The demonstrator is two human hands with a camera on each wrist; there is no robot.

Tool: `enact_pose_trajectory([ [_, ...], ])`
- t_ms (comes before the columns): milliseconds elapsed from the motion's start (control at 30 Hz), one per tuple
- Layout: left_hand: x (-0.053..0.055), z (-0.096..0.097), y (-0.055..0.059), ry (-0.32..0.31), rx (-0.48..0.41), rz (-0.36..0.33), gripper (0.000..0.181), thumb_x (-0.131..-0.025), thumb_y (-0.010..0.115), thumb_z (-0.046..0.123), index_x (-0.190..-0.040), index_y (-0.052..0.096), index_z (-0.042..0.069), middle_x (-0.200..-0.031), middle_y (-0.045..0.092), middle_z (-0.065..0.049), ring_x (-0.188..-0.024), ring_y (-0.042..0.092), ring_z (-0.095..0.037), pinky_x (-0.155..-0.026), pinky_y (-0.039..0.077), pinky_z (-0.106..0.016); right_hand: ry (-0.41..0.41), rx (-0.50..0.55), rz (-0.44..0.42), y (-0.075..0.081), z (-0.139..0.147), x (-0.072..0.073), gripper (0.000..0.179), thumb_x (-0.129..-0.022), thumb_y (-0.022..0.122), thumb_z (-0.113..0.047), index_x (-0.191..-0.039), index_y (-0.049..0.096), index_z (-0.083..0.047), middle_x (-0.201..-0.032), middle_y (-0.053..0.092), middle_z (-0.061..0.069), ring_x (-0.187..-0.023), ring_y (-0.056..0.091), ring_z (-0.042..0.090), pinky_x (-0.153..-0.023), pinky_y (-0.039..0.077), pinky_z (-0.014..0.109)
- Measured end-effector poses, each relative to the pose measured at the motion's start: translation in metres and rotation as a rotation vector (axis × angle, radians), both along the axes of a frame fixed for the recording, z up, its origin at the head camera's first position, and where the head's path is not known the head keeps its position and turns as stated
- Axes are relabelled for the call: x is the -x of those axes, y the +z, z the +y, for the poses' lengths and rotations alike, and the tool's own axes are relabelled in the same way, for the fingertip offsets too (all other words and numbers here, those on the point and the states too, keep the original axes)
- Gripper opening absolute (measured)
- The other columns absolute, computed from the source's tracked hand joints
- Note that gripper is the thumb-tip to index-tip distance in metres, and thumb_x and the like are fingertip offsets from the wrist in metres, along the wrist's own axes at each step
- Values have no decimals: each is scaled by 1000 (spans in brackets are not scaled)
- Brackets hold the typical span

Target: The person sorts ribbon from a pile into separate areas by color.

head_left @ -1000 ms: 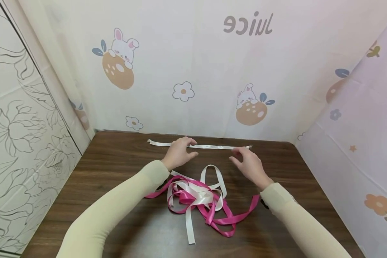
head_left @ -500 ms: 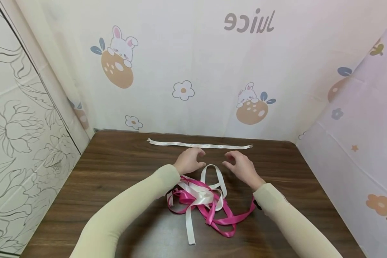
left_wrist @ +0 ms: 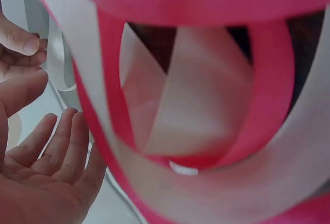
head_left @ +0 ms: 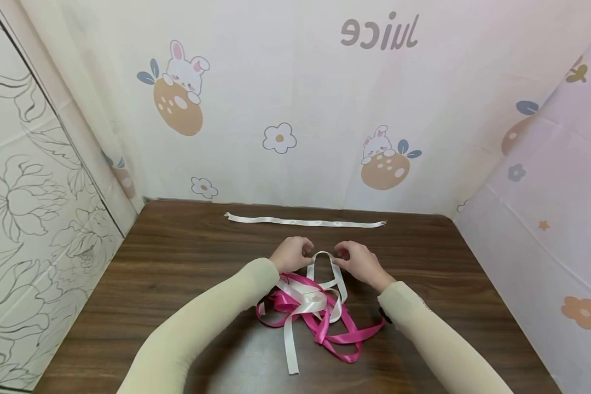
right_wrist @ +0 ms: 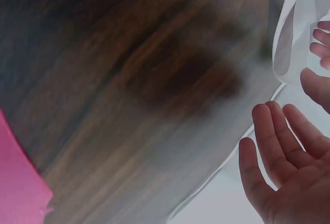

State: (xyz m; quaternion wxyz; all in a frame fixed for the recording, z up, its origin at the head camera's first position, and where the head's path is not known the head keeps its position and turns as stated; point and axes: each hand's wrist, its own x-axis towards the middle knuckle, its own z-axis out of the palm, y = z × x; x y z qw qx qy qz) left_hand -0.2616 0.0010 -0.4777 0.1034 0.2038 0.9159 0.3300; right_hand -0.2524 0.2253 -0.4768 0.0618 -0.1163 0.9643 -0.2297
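A tangle of satin ribbon lies mid-table: a pink ribbon (head_left: pixel 361 334) wound with a white ribbon (head_left: pixel 290 350). An upright white loop rises at its far side. My left hand (head_left: pixel 293 254) is at the loop's left edge, thumb close to or touching it. Opposite it, my right hand (head_left: pixel 359 264) has its thumb at the right edge. Both hands' fingers look relaxed and spread in the wrist views, not closed round the ribbon; the left hand (left_wrist: pixel 51 177) is beside the pink and white bands, the right hand (right_wrist: pixel 289 167) by the white loop.
A separate short white ribbon (head_left: pixel 300 222) with frayed ends lies straight along the back of the dark wooden table (head_left: pixel 177 241). Behind stands a printed curtain (head_left: pixel 280 82), with more patterned cloth on both sides.
Both hands have come back from the straight white ribbon at the table's rear and moved inward, to either side of the tangle's white loop. The ribbons look unmoved.
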Motion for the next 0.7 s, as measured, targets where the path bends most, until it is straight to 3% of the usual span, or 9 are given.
enact_pose_trajectory([
  [333,-4,4,-6,20,-39,-54,31,-89,79,10,-117,70,-1,-100,76,-10,-94,70,-19,-88,56,-30,4,-55,-44,-4,-8,-1,26,-92,78,-21,-114,74,-6,-92,71,5,-81,62,16,-70,49,34],
  [533,-7,10,-9,33,-14,-53,25,-88,77,7,-112,73,1,-86,74,-4,-73,60,-8,-69,49,-21,-6,-94,-22,-5,-12,-2,10,-94,76,-22,-95,77,-13,-84,71,0,-74,59,13,-67,46,33],
  [700,-10,12,-8,26,-12,-31,15,-88,72,2,-102,77,4,-77,69,-2,-66,52,-6,-60,42,-18,1,-62,-8,-3,-9,-3,9,-95,73,-21,-90,75,-13,-79,70,0,-68,57,12,-64,44,31],
])
